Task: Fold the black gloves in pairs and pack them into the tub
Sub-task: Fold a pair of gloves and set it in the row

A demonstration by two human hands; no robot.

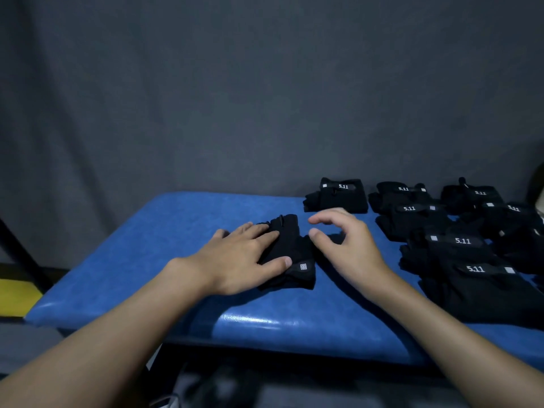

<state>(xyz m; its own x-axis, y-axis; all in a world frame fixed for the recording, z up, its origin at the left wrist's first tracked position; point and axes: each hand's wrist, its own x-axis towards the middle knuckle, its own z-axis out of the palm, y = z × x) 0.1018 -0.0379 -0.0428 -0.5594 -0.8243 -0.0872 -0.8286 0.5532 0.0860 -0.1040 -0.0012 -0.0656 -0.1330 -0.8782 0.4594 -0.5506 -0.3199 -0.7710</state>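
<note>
While the left hand (241, 257) presses a black glove (294, 248) — right hand (347, 245) hovers.

We read "5.11" in white on the strap of the back-left glove bundle (347, 201), and the same mark once on each of the two overlapping gloves (412, 222) just beside it. It shows again, blurred, on the far-right pile (471, 201), where a second mark lower down is only partly legible. The two nearest gloves (459, 254) each carry a clear "5.11". On the centre glove (294, 245) we see only a small square emblem, unreadable.
</note>
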